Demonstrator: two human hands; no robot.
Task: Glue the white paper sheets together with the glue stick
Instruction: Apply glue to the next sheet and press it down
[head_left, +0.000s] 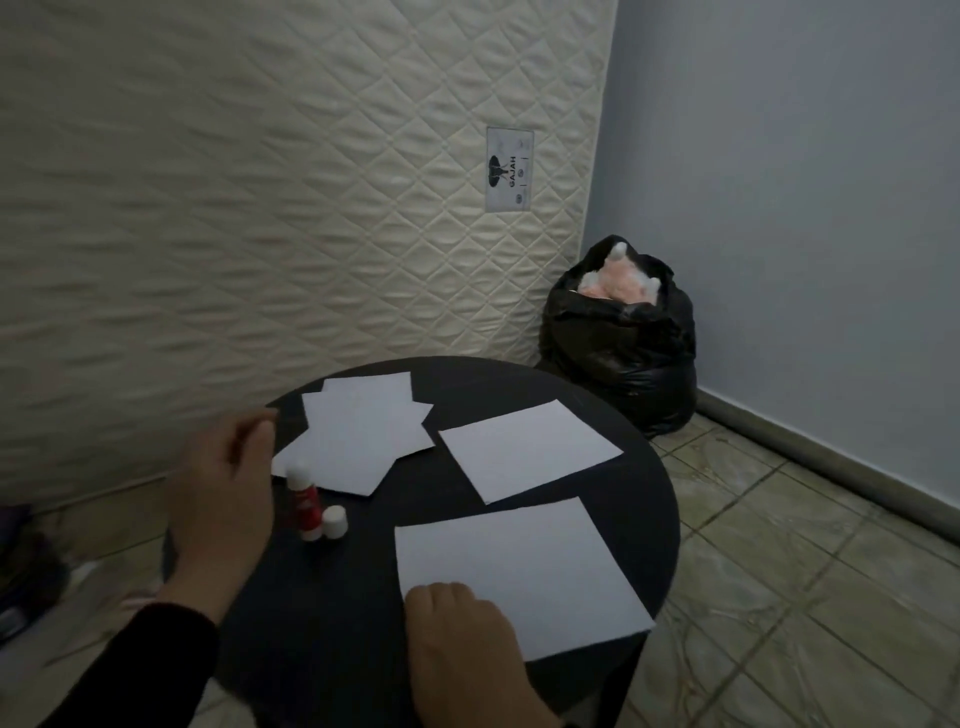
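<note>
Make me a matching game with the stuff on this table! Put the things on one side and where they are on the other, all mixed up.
Things:
1. glue stick
2. white cap
3. right hand
4. pile of paper sheets

Places:
A. far left side of the round black table
B. resting on the nearest paper sheet
C. standing upright beside the left hand
D. next to the glue stick, off it

Pairs: 1-C, 2-D, 3-B, 4-A

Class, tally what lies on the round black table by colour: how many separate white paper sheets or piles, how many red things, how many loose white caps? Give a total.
White paper: 3, the near sheet, the far sheet and the fanned pile
Red: 1, the glue stick
Loose white cap: 1
Total: 5
</note>
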